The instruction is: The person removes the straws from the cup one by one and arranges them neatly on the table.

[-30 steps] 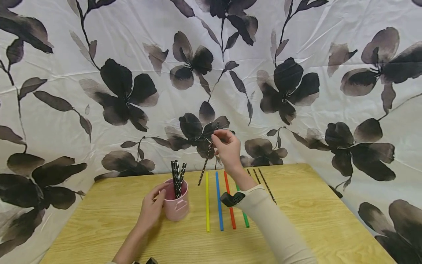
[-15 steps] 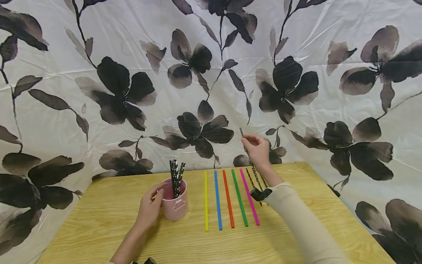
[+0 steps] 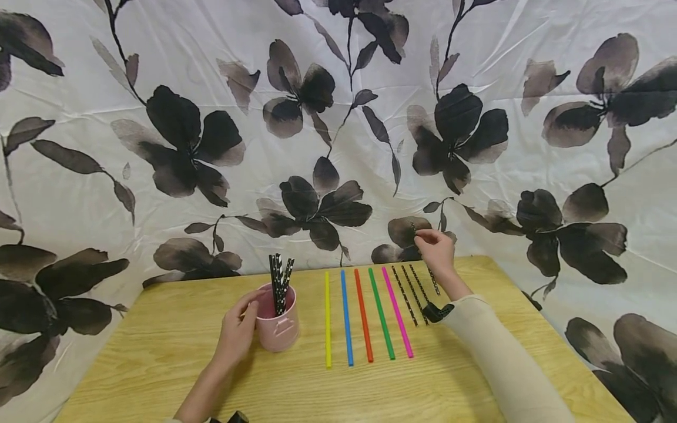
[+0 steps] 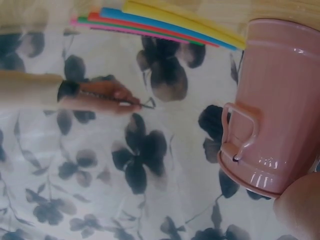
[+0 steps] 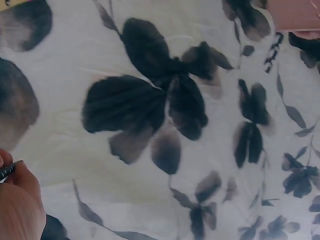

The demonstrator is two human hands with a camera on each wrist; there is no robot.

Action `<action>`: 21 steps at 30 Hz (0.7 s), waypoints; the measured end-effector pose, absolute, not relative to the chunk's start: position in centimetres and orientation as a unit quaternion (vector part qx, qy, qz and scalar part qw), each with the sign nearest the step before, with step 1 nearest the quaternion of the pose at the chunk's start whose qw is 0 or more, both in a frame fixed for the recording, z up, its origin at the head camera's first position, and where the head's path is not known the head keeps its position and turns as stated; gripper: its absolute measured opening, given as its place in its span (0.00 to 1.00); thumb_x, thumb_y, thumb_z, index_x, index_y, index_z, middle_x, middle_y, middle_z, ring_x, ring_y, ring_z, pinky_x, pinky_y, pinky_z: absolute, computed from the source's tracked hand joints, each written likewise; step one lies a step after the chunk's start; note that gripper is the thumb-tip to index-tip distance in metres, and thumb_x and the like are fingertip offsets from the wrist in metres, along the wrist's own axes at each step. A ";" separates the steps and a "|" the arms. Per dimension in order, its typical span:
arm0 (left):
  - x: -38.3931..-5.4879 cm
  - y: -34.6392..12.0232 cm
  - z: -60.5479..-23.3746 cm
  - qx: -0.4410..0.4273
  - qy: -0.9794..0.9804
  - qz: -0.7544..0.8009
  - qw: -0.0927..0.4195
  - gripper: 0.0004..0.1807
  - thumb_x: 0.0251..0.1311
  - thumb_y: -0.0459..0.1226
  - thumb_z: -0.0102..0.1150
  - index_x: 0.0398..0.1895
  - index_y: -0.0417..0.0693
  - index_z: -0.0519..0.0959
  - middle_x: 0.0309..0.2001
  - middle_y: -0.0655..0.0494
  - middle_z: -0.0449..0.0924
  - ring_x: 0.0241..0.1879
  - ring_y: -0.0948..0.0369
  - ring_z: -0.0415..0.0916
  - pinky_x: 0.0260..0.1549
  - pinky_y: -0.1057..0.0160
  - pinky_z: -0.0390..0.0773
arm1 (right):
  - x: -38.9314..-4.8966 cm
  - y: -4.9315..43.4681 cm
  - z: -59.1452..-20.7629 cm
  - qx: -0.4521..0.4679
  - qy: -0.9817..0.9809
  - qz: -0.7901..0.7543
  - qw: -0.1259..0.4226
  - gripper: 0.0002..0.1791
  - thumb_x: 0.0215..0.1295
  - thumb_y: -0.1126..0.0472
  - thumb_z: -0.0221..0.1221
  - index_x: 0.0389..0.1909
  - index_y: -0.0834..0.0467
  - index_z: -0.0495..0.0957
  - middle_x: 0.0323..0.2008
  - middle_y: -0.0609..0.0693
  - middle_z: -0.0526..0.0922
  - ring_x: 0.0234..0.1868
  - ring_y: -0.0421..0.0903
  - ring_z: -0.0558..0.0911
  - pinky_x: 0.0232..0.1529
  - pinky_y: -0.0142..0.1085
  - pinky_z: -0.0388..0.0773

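In the head view my left hand (image 3: 237, 329) holds the pink cup (image 3: 278, 335) by its left side, fingers at the rim. Several black patterned straws (image 3: 277, 282) stand upright in it. My right hand (image 3: 439, 255) pinches one dotted black straw (image 3: 433, 282) near its top, tilted over the back right of the table. Left of that hand lie three similar black straws (image 3: 404, 296) in a row, one partly behind the wrist camera. In the right wrist view, thumb and fingertips (image 5: 22, 172) meet on the straw. The left wrist view shows the cup's small handle (image 4: 240, 130).
Between cup and black straws, spaced side by side, lie a yellow straw (image 3: 328, 320), a blue straw (image 3: 347, 320), a red straw (image 3: 363, 315), a green straw (image 3: 381, 313) and a pink straw (image 3: 398, 312). A floral cloth (image 3: 391, 176) hangs behind the wooden table (image 3: 158, 352).
My right hand has carried the dotted straw rightward from near the cup, past the coloured straws, and lowered it beside the black ones. My left hand stays on the cup.
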State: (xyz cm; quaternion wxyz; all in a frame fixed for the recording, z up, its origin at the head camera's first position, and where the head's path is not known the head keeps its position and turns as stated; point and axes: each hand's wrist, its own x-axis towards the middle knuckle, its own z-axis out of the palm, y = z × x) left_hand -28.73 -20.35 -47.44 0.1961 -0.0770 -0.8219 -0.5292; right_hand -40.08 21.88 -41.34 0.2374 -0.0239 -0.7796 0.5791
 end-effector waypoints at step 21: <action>-28.7 -20.4 -47.4 -0.101 -0.810 -0.544 0.196 0.16 0.66 0.41 0.40 0.53 0.52 0.72 0.53 0.56 0.71 0.53 0.58 0.66 0.37 0.71 0.71 | -41.1 25.8 -48.9 -0.079 -0.844 0.481 0.224 0.10 0.54 0.59 0.59 0.35 0.59 0.80 0.29 0.53 0.80 0.28 0.47 0.76 0.24 0.36 0.72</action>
